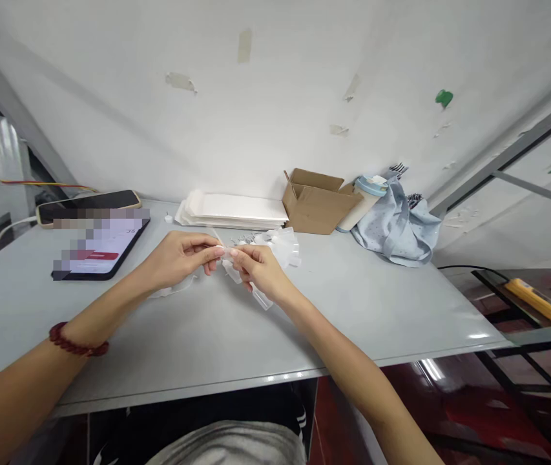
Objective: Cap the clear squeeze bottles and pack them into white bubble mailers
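My left hand (183, 258) and my right hand (258, 266) meet above the middle of the grey table. Both are closed, thumbs and fingertips pinching a small translucent plastic piece (227, 252) between them. Its exact kind is too small to make out. Behind and beside my right hand lies a loose pile of clear plastic bags (285, 245), with thin metal bits among them. One clear strip (262, 297) shows just below my right hand. Under my left hand another whitish plastic piece (173, 289) rests on the table, partly covered.
Along the wall are stacked white envelopes (236, 210), an open cardboard box (321, 206), a blue-lidded cup (365, 200) and a light blue cloth (401, 226). Two phones, one propped screen-up (105, 248) and one dark (88, 208), occupy the left. The table's front edge (275, 378) runs below my forearms.
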A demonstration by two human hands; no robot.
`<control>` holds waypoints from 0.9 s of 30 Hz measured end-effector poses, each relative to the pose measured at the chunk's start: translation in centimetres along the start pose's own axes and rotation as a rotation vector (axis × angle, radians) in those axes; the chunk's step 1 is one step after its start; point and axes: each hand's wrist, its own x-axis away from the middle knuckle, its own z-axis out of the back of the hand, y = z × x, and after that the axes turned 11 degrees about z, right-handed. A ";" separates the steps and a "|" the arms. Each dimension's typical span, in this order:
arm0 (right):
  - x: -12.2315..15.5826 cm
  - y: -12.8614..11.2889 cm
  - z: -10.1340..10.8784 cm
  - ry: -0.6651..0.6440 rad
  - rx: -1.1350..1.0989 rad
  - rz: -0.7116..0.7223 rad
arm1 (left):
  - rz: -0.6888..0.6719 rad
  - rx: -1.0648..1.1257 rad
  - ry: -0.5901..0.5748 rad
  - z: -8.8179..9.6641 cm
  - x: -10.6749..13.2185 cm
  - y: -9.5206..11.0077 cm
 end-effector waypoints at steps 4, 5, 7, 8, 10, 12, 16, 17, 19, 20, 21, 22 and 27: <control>0.2 0.7 -0.5 0.096 0.282 0.178 | 0.050 0.068 -0.083 0.4 -0.2 0.0; 0.3 1.1 -0.6 0.121 0.410 0.260 | 0.056 0.082 -0.088 0.5 -0.3 0.0; 0.4 1.9 -0.8 0.130 0.627 0.395 | 0.057 0.085 -0.081 0.6 -0.3 0.0; 0.4 2.2 -0.8 0.118 0.708 0.433 | 0.054 0.075 -0.078 0.6 -0.3 0.0; 0.5 2.7 -0.8 0.092 0.812 0.463 | 0.053 0.045 -0.085 0.5 -0.3 0.0; 0.5 2.7 -0.8 0.085 0.841 0.458 | 0.054 0.016 -0.106 0.4 -0.3 0.0; 0.5 1.5 -0.4 0.116 0.638 0.403 | 0.041 -0.028 -0.085 0.0 -0.1 0.3; 0.4 1.1 -0.2 0.119 0.543 0.363 | 0.033 -0.033 -0.066 -0.2 0.0 0.4; 0.3 0.4 0.0 0.136 0.346 0.234 | 0.015 -0.046 -0.024 -0.6 0.2 0.5; 0.2 0.1 0.1 0.137 0.240 0.146 | 0.007 -0.057 -0.006 -0.7 0.3 0.5; 0.1 -0.1 0.2 0.134 0.138 0.054 | 0.002 -0.070 0.006 -0.9 0.4 0.4; 0.0 -0.1 0.2 0.125 0.047 -0.030 | 0.002 -0.082 0.014 -1.0 0.4 0.3; 0.0 0.3 -0.3 0.165 0.206 -0.004 | 0.072 -0.191 0.071 0.0 -0.5 -1.1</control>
